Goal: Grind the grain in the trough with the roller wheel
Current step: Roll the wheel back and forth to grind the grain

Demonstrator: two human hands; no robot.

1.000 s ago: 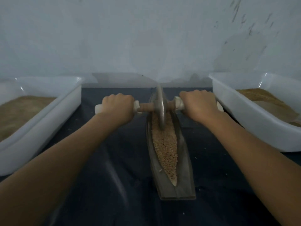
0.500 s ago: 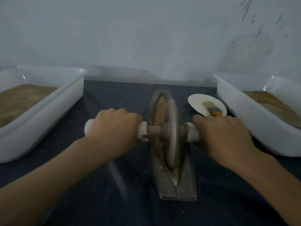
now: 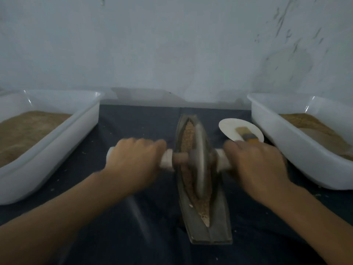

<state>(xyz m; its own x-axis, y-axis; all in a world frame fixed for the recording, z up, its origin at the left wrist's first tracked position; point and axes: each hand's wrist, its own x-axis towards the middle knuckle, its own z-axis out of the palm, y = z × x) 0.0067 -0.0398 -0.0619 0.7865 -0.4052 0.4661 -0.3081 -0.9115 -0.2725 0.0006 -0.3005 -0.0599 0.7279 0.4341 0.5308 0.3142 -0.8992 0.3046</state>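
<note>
Two white tubs flank the work, and going from the left tub, heaped with brownish meal, the dark-covered bench lies open as far as the left hand, whose fingers are clenched round the pale handle of the roller wheel. That wheel stands upright in the boat-shaped trough, about midway along it. The grain shows whole kernels ahead of and behind the wheel, so I judge the grinding well short of done, with many passes left. The right hand grasps the other handle, its knuckles near a small white plate carrying a brush; the right tub stands just beyond, leaving less room on that side.
</note>
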